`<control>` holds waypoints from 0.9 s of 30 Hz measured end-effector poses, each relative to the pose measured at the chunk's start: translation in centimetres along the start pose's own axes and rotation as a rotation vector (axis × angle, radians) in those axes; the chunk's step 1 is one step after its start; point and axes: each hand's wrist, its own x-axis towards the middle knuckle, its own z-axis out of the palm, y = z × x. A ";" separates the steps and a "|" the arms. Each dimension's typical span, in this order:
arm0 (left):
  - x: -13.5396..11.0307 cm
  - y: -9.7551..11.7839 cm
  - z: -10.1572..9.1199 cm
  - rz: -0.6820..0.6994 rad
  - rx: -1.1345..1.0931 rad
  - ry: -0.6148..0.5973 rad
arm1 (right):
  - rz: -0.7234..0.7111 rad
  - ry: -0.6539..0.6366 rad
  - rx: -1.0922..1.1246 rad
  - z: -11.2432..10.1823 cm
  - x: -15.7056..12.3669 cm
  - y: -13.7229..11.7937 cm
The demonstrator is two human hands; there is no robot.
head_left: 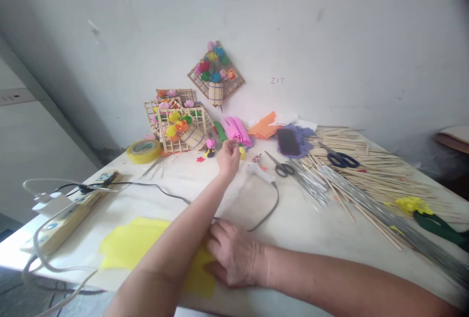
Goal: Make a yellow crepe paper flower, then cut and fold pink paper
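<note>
Hands apart over a crowded white table [311, 248], as I watch from a distance through the head camera: a dark cord [278, 199] runs close by the right hand [234, 256] and seems to pass beneath the left forearm [183, 229]. A snag there, I judge, could drag what looks like a white glue gun [262, 173] toward the wrists, with a burn to follow if its tip is hot, which I cannot tell. Scissors [277, 162] lie just beside it, liable to be knocked by a careless sweep.

Yellow paper [135, 241] lies flat near the front edge, crossed by the forearm; a leaning arm or a sharp tug could crease or tear it.

The left hand [229, 156], stretched out beside rolled pink paper [234, 130] and a small yellow piece [242, 153], has its fingers drawn together, the gap narrow at most; I cannot tell whether they hold anything. The right hand rests low, fingers curled at the yellow paper's right side; whether they pinch it or merely press, I cannot make out.
</note>
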 end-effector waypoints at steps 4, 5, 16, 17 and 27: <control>-0.3 -2.8 -0.5 -0.037 0.005 0.077 | -0.035 0.061 0.002 -2.1 0.1 1.6; -0.2 -3.3 -0.6 -0.036 -0.010 0.085 | -0.032 0.096 -0.006 -2.8 0.3 2.2; 1.6 -5.7 -1.0 0.018 -0.406 0.221 | 0.625 0.534 -0.026 -7.8 4.1 15.7; 1.7 -5.8 -1.0 -0.008 -0.435 0.217 | 0.705 0.529 0.001 -7.8 4.3 17.3; 2.1 -6.2 -0.7 -0.140 -0.482 0.146 | 1.100 0.089 0.007 -6.6 7.3 26.2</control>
